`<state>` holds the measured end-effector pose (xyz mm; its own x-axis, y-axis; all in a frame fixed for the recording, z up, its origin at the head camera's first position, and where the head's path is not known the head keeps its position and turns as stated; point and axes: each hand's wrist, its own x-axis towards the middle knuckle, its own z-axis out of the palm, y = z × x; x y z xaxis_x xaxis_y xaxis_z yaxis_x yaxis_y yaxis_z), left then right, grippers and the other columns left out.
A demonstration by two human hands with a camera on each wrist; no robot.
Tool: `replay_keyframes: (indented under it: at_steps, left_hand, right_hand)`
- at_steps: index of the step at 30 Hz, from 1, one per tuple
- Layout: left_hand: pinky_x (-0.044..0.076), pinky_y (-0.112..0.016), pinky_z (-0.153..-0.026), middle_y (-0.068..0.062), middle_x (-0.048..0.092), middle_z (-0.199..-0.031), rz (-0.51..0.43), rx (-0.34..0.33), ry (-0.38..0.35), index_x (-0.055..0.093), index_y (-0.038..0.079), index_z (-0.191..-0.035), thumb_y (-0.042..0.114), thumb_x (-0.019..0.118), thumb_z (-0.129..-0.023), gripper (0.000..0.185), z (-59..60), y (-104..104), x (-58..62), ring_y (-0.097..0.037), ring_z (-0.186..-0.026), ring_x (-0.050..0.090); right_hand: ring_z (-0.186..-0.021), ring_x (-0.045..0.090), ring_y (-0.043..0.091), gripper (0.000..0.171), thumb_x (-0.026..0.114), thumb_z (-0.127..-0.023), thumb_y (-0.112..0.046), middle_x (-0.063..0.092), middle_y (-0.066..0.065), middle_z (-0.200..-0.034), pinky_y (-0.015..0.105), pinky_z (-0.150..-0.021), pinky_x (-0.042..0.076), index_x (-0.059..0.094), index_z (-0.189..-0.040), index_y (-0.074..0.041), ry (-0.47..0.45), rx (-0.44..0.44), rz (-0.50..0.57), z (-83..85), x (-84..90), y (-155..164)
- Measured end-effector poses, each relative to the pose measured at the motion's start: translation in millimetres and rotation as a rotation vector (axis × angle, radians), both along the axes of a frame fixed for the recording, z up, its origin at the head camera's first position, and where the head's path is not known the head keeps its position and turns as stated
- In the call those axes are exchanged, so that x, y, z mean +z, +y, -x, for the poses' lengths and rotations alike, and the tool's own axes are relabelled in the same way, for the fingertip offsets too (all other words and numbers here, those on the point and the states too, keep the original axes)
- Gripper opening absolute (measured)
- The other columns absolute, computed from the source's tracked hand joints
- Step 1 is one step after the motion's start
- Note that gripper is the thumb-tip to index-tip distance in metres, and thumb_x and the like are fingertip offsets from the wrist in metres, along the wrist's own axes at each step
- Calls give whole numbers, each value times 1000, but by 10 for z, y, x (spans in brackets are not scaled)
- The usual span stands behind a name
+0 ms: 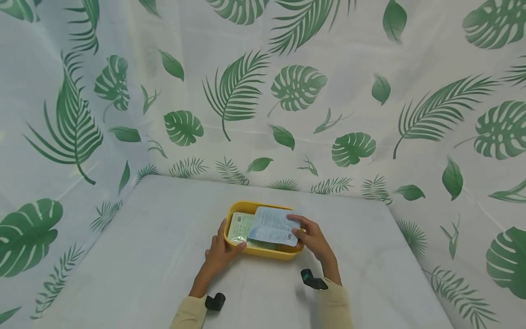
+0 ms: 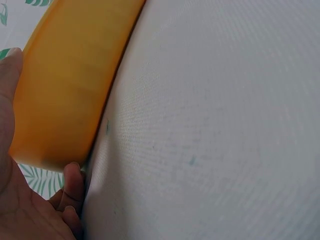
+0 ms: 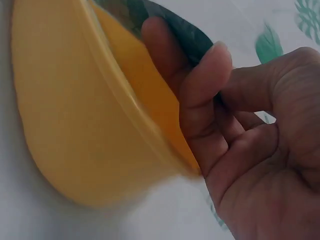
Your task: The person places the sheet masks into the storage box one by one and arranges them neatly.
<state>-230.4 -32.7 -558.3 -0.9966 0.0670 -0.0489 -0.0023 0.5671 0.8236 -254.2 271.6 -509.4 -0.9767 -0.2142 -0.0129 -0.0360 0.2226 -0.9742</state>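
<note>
A yellow plastic bin with rounded corners stands on the white table. My left hand grips its left end, the thumb at the near rim and the fingers along the outer side; the left wrist view shows the bin's outer wall beside that hand. With thumb and fingers my right hand pinches the right edge of a flat light-blue packet, printed with text and a barcode. It lies tilted over the bin's opening. Partly beneath it, a pale green packet rests inside the bin. The right wrist view shows the blue packet's dark shiny underside.
A white cloth-like surface covers the table. Behind and at both sides hangs a white curtain with green leaf prints. Each wrist carries a small black camera, such as the right one.
</note>
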Motion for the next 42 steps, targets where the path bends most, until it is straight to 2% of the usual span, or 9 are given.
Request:
replay_keyframes:
  at_steps: [2,5,9,11,17,25,33,38,42]
  left_hand:
    - [28,-44,-79,-19,46,-132,-1,0,7,7,27,-157,60,66,-83,100,13,-4,-9,-30,-116,46]
    - [29,-45,-79,-20,46,-133,3,0,24,7,27,-157,59,67,-83,100,25,-9,-35,-32,-118,46]
    - [30,-46,-79,-21,46,-133,16,3,27,8,27,-157,59,67,-83,100,20,-8,-47,-32,-118,46]
    - [30,-47,-80,-20,46,-133,20,5,24,8,26,-157,59,67,-83,100,17,-8,-32,-32,-118,47]
    - [28,-42,-78,-18,47,-129,28,9,10,8,27,-157,61,65,-83,100,16,3,-23,-30,-112,48]
    - [28,-42,-79,-17,49,-123,26,14,3,7,30,-157,62,65,-83,100,17,-2,-26,-28,-108,50]
    - [29,-44,-80,-17,49,-125,16,15,11,7,30,-157,62,66,-82,100,40,-8,-42,-28,-108,50]
    - [30,-45,-81,-18,49,-127,17,11,4,6,31,-157,62,65,-82,100,42,-17,-28,-29,-111,49]
    - [30,-47,-82,-19,48,-129,16,8,-1,6,30,-157,61,65,-82,101,33,-20,-20,-30,-113,49]
  right_hand:
    - [-72,63,16,49,58,-95,-1,57,28,-124,22,-53,49,47,-143,-6,2,53,-28,35,56,-136]
    - [-72,64,18,57,58,-94,3,61,25,-121,24,-52,50,41,-147,-10,-18,48,-59,86,38,-330]
    - [-66,64,18,69,63,-92,1,66,20,-112,28,-50,50,32,-151,-16,-29,-43,-161,124,-72,-548]
    - [-61,62,18,72,66,-91,-2,67,20,-106,29,-49,50,29,-152,-13,-5,-92,-239,120,-94,-622]
    - [-68,53,15,60,69,-91,-16,64,10,-89,24,-58,44,43,-143,-2,83,-227,-493,91,-130,-731]
    - [-74,50,18,43,69,-92,-27,55,4,-80,29,-65,41,60,-127,-3,116,-347,-707,65,-148,-831]
    - [-78,51,19,34,67,-93,-23,57,8,-89,31,-72,45,66,-117,1,138,-407,-769,82,-139,-860]
    - [-75,52,19,25,66,-93,-22,59,8,-84,32,-70,47,71,-102,1,114,-405,-760,79,-135,-858]
    - [-73,53,19,24,66,-93,-21,61,7,-81,30,-68,46,72,-101,1,116,-390,-752,81,-133,-853]
